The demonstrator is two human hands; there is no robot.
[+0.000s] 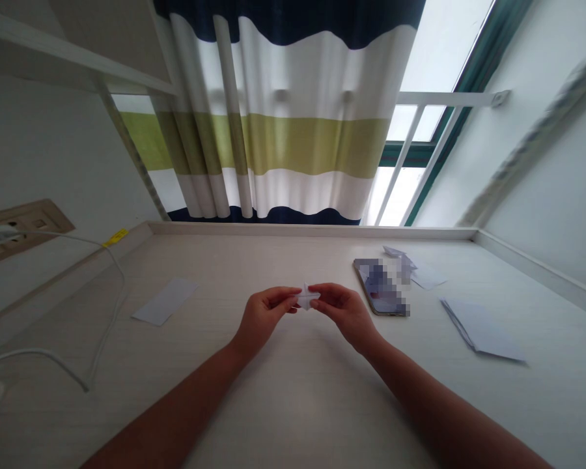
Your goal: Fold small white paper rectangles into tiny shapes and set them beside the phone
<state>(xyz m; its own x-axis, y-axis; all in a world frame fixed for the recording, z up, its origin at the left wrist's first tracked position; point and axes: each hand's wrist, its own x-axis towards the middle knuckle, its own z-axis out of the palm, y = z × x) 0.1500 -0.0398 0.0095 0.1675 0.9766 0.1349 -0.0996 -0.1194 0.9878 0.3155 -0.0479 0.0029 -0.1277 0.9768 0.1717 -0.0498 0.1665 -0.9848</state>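
While the left hand [264, 318] and right hand [344, 312] are pinching one small folded paper piece [306, 296] between them, one phone [381, 286] is lying beyond on the tabletop [293, 404], between one paper sheet [165, 301] and one paper stack [481, 329].

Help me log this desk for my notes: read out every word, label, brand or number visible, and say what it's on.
Nothing can be read: the phone is pixelated, and the yellow tag on the white cable and the wall socket panel are too small or blurred to read.
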